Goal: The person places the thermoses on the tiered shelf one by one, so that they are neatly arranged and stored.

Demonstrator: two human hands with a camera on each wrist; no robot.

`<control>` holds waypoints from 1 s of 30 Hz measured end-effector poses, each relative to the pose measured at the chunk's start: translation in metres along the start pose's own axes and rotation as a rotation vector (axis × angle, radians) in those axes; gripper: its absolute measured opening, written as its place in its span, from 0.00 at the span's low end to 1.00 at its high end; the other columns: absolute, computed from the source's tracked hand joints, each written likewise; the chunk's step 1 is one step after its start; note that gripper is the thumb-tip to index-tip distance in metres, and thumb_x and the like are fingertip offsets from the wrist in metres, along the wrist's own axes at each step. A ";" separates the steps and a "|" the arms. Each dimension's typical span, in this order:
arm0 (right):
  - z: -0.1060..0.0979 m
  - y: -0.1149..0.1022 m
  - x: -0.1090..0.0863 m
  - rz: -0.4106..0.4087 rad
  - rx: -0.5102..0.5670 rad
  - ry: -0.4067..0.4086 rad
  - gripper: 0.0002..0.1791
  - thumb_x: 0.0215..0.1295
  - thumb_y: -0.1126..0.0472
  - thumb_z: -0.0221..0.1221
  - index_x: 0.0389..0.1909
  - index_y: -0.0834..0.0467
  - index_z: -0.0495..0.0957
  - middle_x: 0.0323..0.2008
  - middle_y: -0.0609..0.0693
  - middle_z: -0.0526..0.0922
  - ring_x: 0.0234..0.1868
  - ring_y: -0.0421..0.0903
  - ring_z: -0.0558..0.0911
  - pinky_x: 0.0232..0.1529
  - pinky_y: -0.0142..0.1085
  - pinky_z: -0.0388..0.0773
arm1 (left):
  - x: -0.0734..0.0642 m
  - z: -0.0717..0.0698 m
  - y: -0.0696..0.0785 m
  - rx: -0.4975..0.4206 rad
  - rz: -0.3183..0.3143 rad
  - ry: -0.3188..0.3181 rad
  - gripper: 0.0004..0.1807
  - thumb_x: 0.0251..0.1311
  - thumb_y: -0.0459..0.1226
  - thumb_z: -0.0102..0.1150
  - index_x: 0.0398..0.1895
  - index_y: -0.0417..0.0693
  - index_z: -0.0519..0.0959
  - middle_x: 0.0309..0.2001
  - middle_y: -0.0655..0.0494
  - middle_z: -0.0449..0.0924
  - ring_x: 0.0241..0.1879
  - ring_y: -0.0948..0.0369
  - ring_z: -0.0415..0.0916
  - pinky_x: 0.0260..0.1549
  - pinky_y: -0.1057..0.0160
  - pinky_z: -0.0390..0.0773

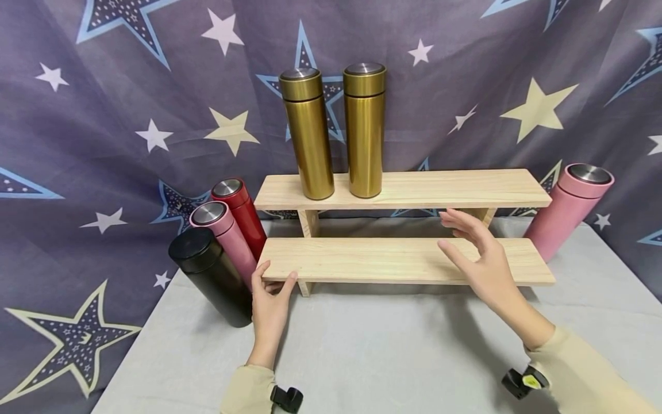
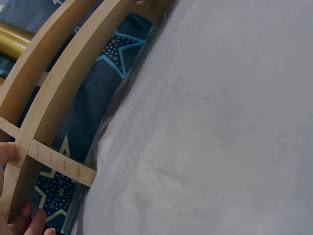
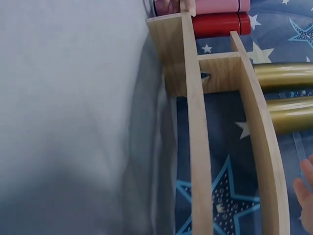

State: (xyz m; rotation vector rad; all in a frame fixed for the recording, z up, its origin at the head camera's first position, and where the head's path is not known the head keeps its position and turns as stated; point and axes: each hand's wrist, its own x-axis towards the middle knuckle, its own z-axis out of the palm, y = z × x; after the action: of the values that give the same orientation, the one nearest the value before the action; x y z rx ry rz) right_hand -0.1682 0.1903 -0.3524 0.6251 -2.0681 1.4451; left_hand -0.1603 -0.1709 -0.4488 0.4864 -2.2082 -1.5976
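Observation:
A two-tier wooden shelf (image 1: 403,260) stands on the table. My left hand (image 1: 270,307) grips the left end of its lower board, thumb on one side and fingers at the other; the left wrist view shows the thumb (image 2: 7,152) and fingertips (image 2: 35,224) there. Over the right part of the lower board, my right hand (image 1: 483,261) is raised with fingers spread, holding nothing. Two gold thermos bottles (image 1: 314,146) (image 1: 366,144) stand upright on the upper board, left of its middle.
Left of the shelf stand a black thermos bottle (image 1: 219,287), a pink one (image 1: 233,244) and a red one (image 1: 248,221), close together. Another pink bottle (image 1: 564,215) stands at the shelf's right end. A star-patterned cloth (image 1: 170,92) hangs behind the grey-covered table (image 1: 372,351).

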 end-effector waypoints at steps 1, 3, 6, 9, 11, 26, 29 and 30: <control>-0.003 0.001 -0.002 0.003 -0.007 0.003 0.32 0.58 0.80 0.63 0.65 0.63 0.71 0.57 0.46 0.79 0.59 0.40 0.76 0.59 0.30 0.67 | 0.000 0.000 0.000 0.002 0.001 -0.001 0.40 0.56 0.55 0.70 0.69 0.60 0.63 0.48 0.47 0.78 0.49 0.54 0.77 0.43 0.54 0.66; -0.008 0.004 -0.007 0.005 -0.021 0.012 0.32 0.57 0.81 0.63 0.64 0.64 0.72 0.56 0.44 0.80 0.58 0.40 0.76 0.59 0.30 0.68 | 0.000 -0.001 0.000 0.004 0.001 -0.001 0.40 0.56 0.55 0.69 0.69 0.59 0.63 0.49 0.47 0.78 0.49 0.54 0.77 0.43 0.54 0.66; -0.016 0.010 -0.014 -0.006 -0.035 0.027 0.32 0.56 0.82 0.63 0.63 0.65 0.72 0.56 0.44 0.80 0.58 0.40 0.77 0.59 0.30 0.68 | -0.001 -0.001 0.001 0.011 -0.002 0.000 0.40 0.57 0.55 0.69 0.69 0.58 0.63 0.49 0.45 0.78 0.49 0.53 0.77 0.44 0.53 0.66; -0.024 0.014 -0.020 -0.011 -0.047 0.039 0.32 0.56 0.83 0.62 0.63 0.66 0.72 0.55 0.45 0.81 0.58 0.40 0.77 0.58 0.29 0.68 | -0.001 -0.001 0.002 0.012 -0.006 0.001 0.40 0.57 0.55 0.69 0.70 0.58 0.62 0.49 0.45 0.78 0.49 0.53 0.77 0.44 0.53 0.66; -0.029 0.016 -0.023 0.003 -0.055 0.048 0.31 0.57 0.83 0.61 0.63 0.67 0.72 0.55 0.44 0.81 0.58 0.39 0.77 0.58 0.29 0.68 | -0.002 0.000 0.002 0.013 -0.007 0.002 0.40 0.57 0.55 0.69 0.69 0.58 0.62 0.49 0.45 0.78 0.49 0.53 0.77 0.44 0.53 0.66; -0.070 0.038 -0.044 0.088 -0.121 0.124 0.29 0.60 0.82 0.59 0.63 0.67 0.72 0.55 0.38 0.81 0.56 0.36 0.77 0.57 0.25 0.67 | -0.002 -0.001 0.004 0.009 -0.003 0.003 0.39 0.57 0.54 0.69 0.69 0.58 0.63 0.48 0.45 0.79 0.49 0.53 0.77 0.43 0.53 0.66; -0.078 0.041 -0.047 0.121 -0.140 0.143 0.28 0.61 0.81 0.59 0.63 0.66 0.72 0.54 0.39 0.81 0.55 0.35 0.77 0.57 0.24 0.67 | -0.002 -0.001 0.004 0.007 -0.005 0.003 0.39 0.57 0.54 0.69 0.69 0.58 0.63 0.48 0.45 0.79 0.49 0.53 0.77 0.44 0.53 0.66; -0.081 0.042 -0.048 0.130 -0.146 0.151 0.28 0.61 0.80 0.59 0.63 0.65 0.73 0.54 0.39 0.81 0.55 0.35 0.77 0.56 0.24 0.67 | -0.002 -0.001 0.003 0.006 -0.007 0.003 0.39 0.57 0.54 0.69 0.69 0.58 0.63 0.48 0.45 0.79 0.49 0.53 0.77 0.44 0.53 0.66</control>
State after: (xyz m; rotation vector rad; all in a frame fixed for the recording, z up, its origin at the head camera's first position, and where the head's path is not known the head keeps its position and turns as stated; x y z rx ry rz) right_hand -0.1461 0.2834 -0.3906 0.3185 -2.1030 1.3516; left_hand -0.1587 -0.1697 -0.4457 0.4982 -2.2115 -1.5934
